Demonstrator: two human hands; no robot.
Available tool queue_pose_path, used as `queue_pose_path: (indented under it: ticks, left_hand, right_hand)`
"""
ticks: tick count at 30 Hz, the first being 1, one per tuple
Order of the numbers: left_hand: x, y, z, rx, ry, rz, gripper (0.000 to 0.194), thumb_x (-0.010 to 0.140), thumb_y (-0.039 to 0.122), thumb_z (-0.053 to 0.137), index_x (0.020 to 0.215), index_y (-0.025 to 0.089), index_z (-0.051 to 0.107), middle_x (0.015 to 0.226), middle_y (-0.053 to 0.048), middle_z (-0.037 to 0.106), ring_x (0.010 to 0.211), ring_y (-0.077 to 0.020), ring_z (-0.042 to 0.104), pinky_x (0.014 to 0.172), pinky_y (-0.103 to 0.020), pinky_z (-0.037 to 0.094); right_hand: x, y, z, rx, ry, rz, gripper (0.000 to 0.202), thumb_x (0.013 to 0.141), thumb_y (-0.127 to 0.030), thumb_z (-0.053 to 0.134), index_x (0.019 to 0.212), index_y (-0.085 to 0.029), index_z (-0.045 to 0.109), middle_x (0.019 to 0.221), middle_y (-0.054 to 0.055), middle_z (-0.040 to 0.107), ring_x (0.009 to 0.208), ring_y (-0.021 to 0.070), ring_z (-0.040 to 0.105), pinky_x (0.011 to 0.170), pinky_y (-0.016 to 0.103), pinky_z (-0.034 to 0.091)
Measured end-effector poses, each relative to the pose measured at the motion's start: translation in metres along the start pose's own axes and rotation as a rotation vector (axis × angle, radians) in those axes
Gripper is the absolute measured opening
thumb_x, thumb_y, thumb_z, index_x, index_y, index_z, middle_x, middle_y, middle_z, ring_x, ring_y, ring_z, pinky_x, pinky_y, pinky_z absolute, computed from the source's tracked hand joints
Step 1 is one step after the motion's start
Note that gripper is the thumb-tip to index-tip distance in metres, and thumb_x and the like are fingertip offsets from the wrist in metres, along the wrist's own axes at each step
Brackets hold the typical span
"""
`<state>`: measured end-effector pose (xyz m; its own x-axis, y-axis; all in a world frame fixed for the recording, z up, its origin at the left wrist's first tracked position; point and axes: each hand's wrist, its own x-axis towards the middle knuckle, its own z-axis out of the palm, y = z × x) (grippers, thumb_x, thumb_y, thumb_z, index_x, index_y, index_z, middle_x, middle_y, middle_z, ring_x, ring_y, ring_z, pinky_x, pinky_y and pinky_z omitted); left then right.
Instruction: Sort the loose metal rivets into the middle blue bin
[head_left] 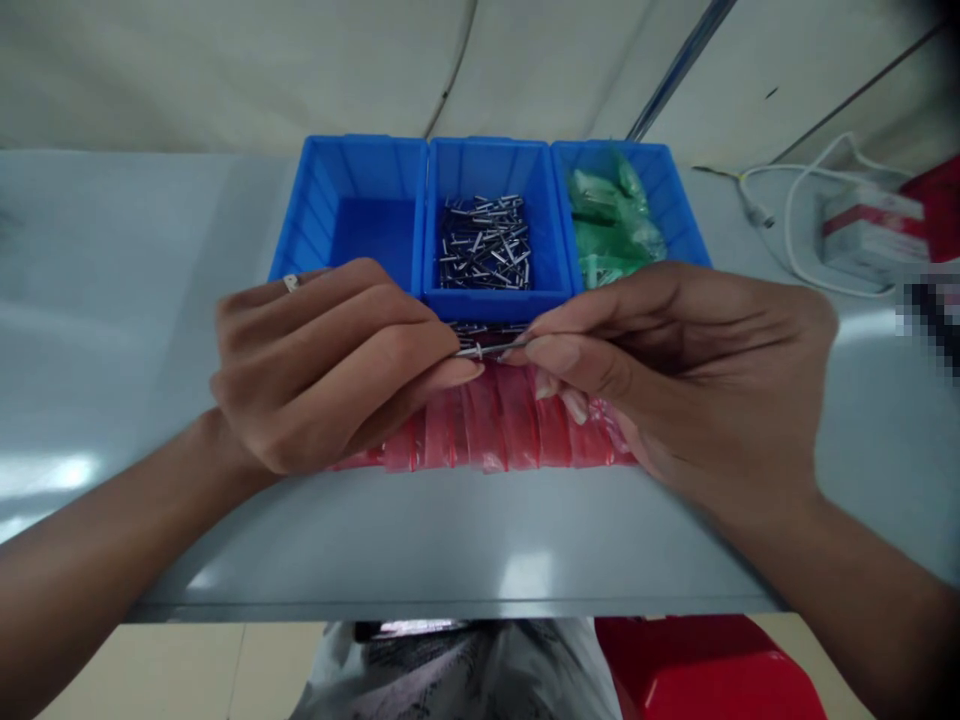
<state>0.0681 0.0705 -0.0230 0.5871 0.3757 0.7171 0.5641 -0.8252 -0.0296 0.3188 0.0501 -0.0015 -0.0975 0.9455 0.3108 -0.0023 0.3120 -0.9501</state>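
pinching one end of a blind rivet (491, 350), the left hand (334, 365) has its fingertips drawn together; the right hand (720, 390) holds the other end just as narrowly. the rivet lies roughly level between them, in front of the middle blue bin (499, 306). work looks under way, not finished: this one piece is in hand, while a heap of loose rivets (486, 245) sits in that bin. pink plastic packets (480, 425) lie in a row beneath; how full they are, i cannot tell.
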Motion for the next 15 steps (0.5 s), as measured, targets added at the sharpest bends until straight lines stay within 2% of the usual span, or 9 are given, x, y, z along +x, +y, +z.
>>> queue_pose_path:
  ticks: [2, 5, 9, 11, 13, 15]
  left_hand:
    - [0.0002, 0.0037, -0.0033, 0.013, -0.030, -0.055, 0.021, 0.103, 0.015, 0.069, 0.117, 0.030, 0.076, 0.093, -0.007, 0.080, 0.086, -0.0282, 0.079, 0.072, -0.050, 0.057]
    - [0.0002, 0.0034, -0.0036, 0.007, -0.017, -0.034, 0.020, 0.105, 0.019, 0.065, 0.116, 0.033, 0.075, 0.090, -0.005, 0.079, 0.082, -0.0279, 0.077, 0.067, -0.052, 0.056]
    - [-0.0005, -0.0013, 0.0005, 0.009, -0.005, 0.002, 0.025, 0.107, 0.018, 0.059, 0.117, 0.036, 0.073, 0.083, -0.003, 0.075, 0.079, -0.0260, 0.071, 0.064, -0.051, 0.055]
    - [-0.0015, -0.0022, 0.0007, 0.011, -0.002, -0.006, 0.026, 0.105, 0.016, 0.059, 0.114, 0.036, 0.074, 0.080, -0.002, 0.073, 0.080, -0.0267, 0.072, 0.064, -0.051, 0.056]
    - [-0.0027, -0.0020, -0.0004, 0.002, 0.008, -0.016, 0.023, 0.104, 0.019, 0.060, 0.109, 0.036, 0.074, 0.078, -0.002, 0.072, 0.080, -0.0285, 0.074, 0.064, -0.053, 0.056]
    - [-0.0040, -0.0016, -0.0017, -0.013, 0.009, -0.014, 0.021, 0.106, 0.024, 0.057, 0.106, 0.037, 0.074, 0.078, -0.003, 0.072, 0.080, -0.0292, 0.075, 0.063, -0.054, 0.055]
  right_hand:
    - [-0.0004, -0.0008, 0.0000, 0.012, -0.009, 0.014, 0.020, 0.083, -0.012, 0.097, 0.093, -0.027, 0.090, 0.078, -0.003, 0.084, 0.059, 0.0153, 0.075, 0.049, 0.029, 0.063]
    - [-0.0004, -0.0016, -0.0003, 0.035, -0.038, -0.007, 0.024, 0.081, -0.009, 0.096, 0.094, -0.028, 0.089, 0.085, -0.005, 0.087, 0.072, 0.0170, 0.082, 0.063, 0.029, 0.073]
    - [0.0005, 0.0001, -0.0015, 0.063, -0.108, 0.020, 0.021, 0.084, -0.009, 0.093, 0.096, -0.026, 0.089, 0.090, -0.003, 0.088, 0.077, 0.0136, 0.084, 0.070, 0.022, 0.073]
    - [0.0013, 0.0026, -0.0023, 0.078, -0.139, 0.049, 0.018, 0.086, -0.011, 0.092, 0.096, -0.026, 0.089, 0.086, -0.004, 0.087, 0.072, 0.0119, 0.082, 0.068, 0.021, 0.071]
    - [0.0031, 0.0053, -0.0033, 0.117, -0.144, 0.080, 0.015, 0.088, -0.014, 0.092, 0.097, -0.027, 0.090, 0.081, -0.004, 0.085, 0.065, 0.0115, 0.077, 0.059, 0.021, 0.066]
    - [0.0058, 0.0070, -0.0047, 0.183, -0.108, 0.105, 0.015, 0.093, -0.015, 0.087, 0.101, -0.027, 0.090, 0.088, -0.001, 0.087, 0.068, 0.0132, 0.078, 0.051, 0.020, 0.061]
